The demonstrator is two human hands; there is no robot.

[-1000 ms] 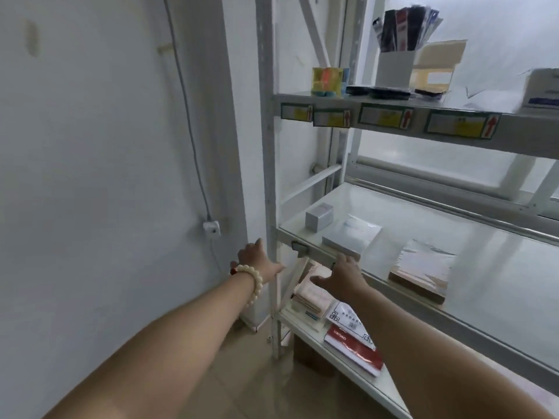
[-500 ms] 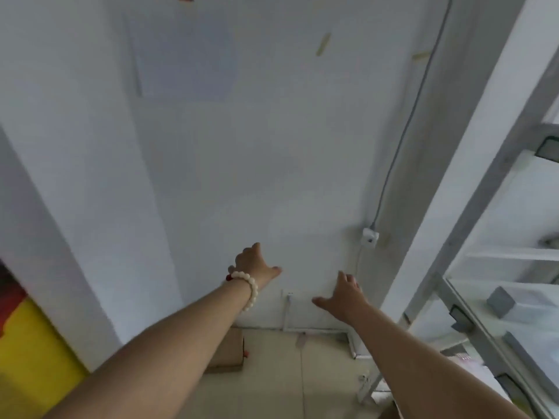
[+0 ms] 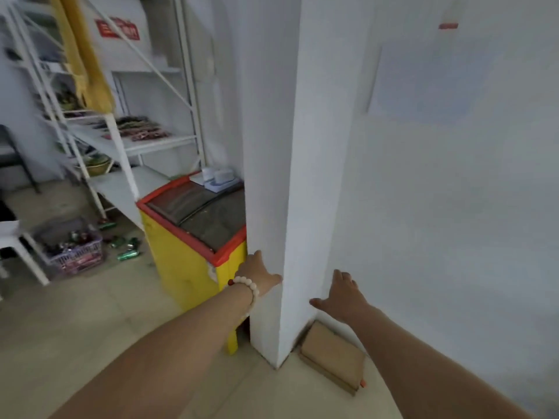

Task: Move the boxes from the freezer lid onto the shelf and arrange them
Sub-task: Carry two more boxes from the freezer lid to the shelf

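Observation:
A yellow chest freezer (image 3: pixel 181 267) with a red-rimmed dark glass lid (image 3: pixel 208 213) stands left of a white pillar. A few white boxes (image 3: pixel 216 178) lie at the lid's far end, partly hidden by the pillar. My left hand (image 3: pixel 257 275), with a bead bracelet on the wrist, is stretched out near the freezer's front corner, fingers apart and empty. In front of the white wall, my right hand (image 3: pixel 343 293) is open and holds nothing. The shelf I was facing earlier is out of view.
The white pillar (image 3: pixel 290 176) stands between my hands and the boxes. A flat cardboard box (image 3: pixel 334 356) lies on the floor at its base. At left are a white rack (image 3: pixel 130 140) with goods, a basket (image 3: pixel 72 252) of cans and loose cans (image 3: pixel 127 251).
My view has swung left from the shelf, across the bare wall, to the freezer. Both hands stay stretched out and empty.

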